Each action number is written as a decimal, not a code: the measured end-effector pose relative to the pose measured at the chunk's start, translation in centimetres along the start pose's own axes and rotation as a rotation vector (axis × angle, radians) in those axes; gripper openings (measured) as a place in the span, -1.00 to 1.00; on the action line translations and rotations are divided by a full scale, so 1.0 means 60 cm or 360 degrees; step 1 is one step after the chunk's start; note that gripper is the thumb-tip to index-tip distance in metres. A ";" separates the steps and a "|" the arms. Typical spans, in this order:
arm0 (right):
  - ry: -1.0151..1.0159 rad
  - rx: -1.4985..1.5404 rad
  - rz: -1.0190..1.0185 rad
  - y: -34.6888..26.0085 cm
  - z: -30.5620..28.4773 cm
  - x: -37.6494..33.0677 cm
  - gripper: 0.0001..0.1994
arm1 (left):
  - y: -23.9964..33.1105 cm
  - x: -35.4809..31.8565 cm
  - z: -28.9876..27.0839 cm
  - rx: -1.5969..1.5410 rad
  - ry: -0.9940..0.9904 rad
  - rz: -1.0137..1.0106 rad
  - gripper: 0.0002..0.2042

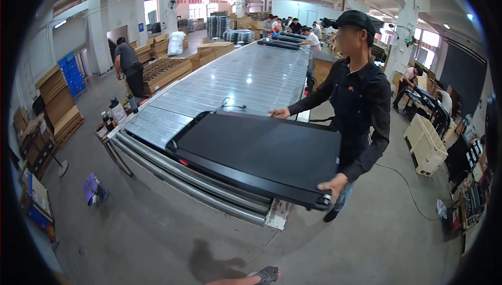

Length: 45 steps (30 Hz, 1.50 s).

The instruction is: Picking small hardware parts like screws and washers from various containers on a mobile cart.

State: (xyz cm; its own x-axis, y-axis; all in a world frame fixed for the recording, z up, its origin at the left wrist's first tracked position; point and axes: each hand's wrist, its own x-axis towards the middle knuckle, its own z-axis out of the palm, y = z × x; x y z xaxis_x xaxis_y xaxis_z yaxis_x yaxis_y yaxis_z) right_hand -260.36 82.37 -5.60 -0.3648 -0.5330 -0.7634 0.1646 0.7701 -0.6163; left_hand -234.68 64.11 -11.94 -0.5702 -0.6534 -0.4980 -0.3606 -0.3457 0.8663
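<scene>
The big black flat board (pixel 256 151) is lying at the near end of the long silver tabletop (pixel 251 78). Most of it is resting on the top, but its near right corner is sticking out past the end, over the floor (pixel 157 232). A co-worker in dark clothes is standing beside it. One of the co-worker's hands (pixel 280 112) is pressing on the far edge, and the other hand (pixel 332 184) is gripping the hanging corner from below. So the board looks only part way on the tabletop, and it is not lying flat on its own yet. The camera wearer is not touching it. Only one gloved hand (pixel 267 273) is peeking in at the bottom edge, well apart from the board. It seems to be the left hand and it is holding nothing, but I cannot tell if it is open or curled. The right hand is not showing at all. A thin black cable (pixel 230 104) is lying behind the board. More black boards (pixel 285 40) are sitting far down the tabletop, too small to make out well.
</scene>
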 end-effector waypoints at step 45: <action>-0.0205 -0.0322 -0.0473 -1.091 -0.242 0.998 -0.94 | 0.737 1.091 -0.351 -0.0046 0.0446 0.0128 -0.74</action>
State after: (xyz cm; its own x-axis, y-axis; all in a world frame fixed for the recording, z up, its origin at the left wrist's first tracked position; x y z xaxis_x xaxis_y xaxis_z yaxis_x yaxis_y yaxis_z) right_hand -306.29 5.15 -8.17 -0.2491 -0.7731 -0.5833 -0.1199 0.6222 -0.7736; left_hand -272.42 -8.12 -5.39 -0.3687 -0.8386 -0.4009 -0.2987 -0.3015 0.9055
